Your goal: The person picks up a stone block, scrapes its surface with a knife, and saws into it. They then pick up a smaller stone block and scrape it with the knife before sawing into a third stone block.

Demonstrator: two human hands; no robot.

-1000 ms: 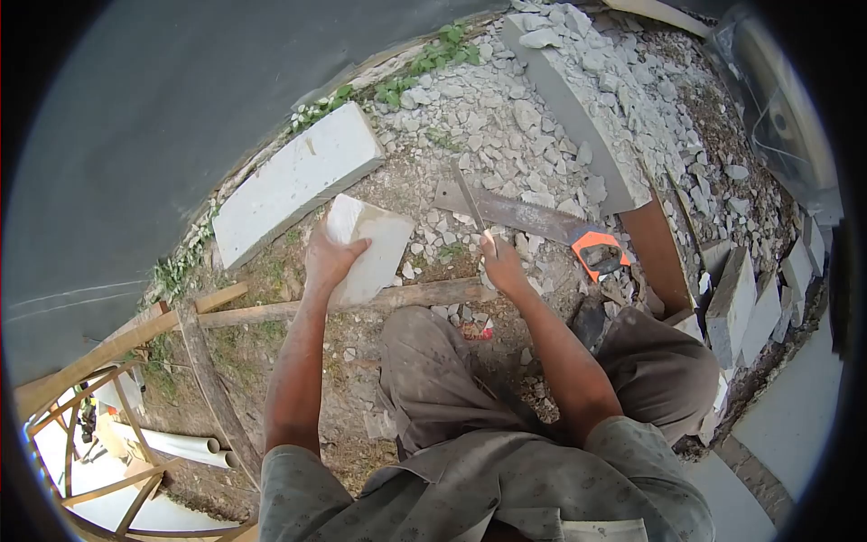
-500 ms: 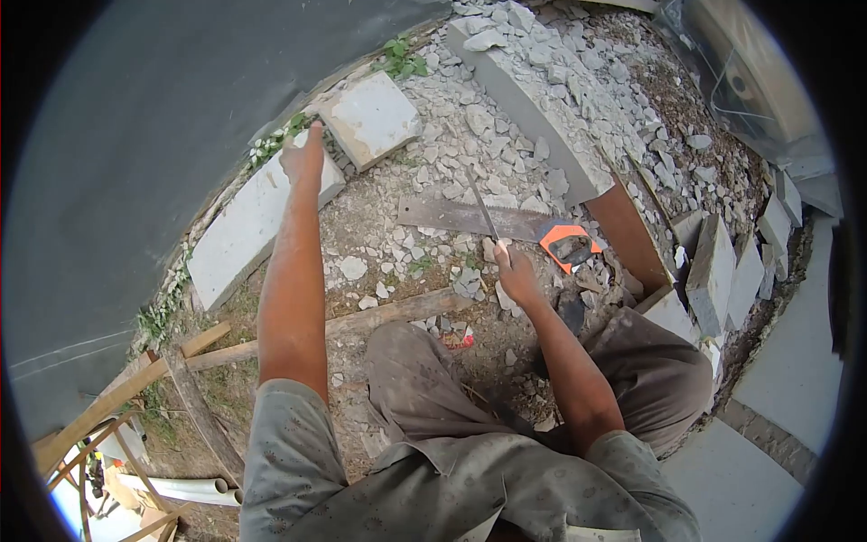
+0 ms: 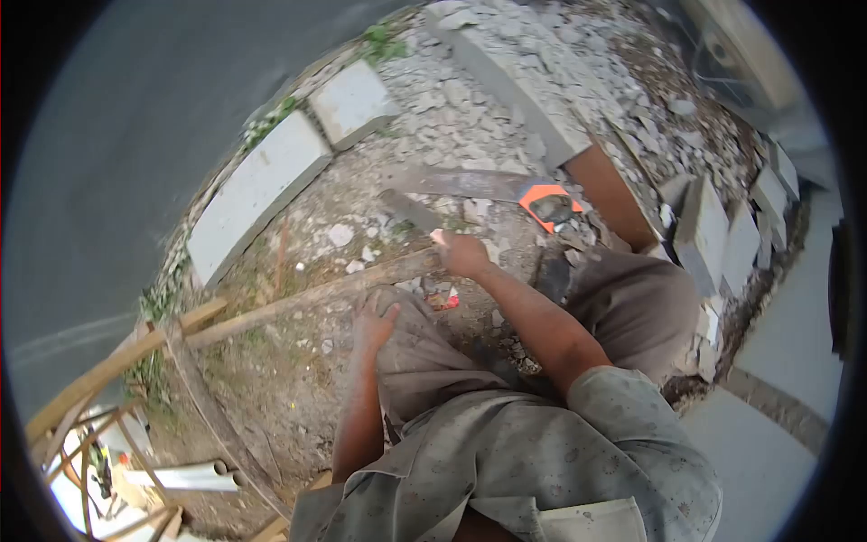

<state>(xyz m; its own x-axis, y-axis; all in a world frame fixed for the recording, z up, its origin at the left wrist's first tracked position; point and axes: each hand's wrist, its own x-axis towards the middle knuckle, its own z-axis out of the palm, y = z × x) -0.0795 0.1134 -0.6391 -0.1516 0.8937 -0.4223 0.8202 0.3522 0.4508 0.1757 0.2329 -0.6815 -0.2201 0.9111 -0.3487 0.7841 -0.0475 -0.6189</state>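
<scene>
Two hands in play here. My left hand lies flat and released on my knee, holding nothing. My right hand is clenched round the grip of a dark flat blade, too blurred for me to tell its exact kind. The blade points away from me over the rubble-strewn ground, just on my side of the handsaw with its orange handle. A wooden pole lies across the ground just beyond my knee, and a long pale stone slab sits well apart toward the ground's far left edge.

The danger, I reckon, is how close the blade is to my leg. One glance off a loose stone and it comes back at my knee or my resting left hand. A low sweep could also drag my knuckles over the saw teeth, and struck rubble may throw chips up at me.
</scene>
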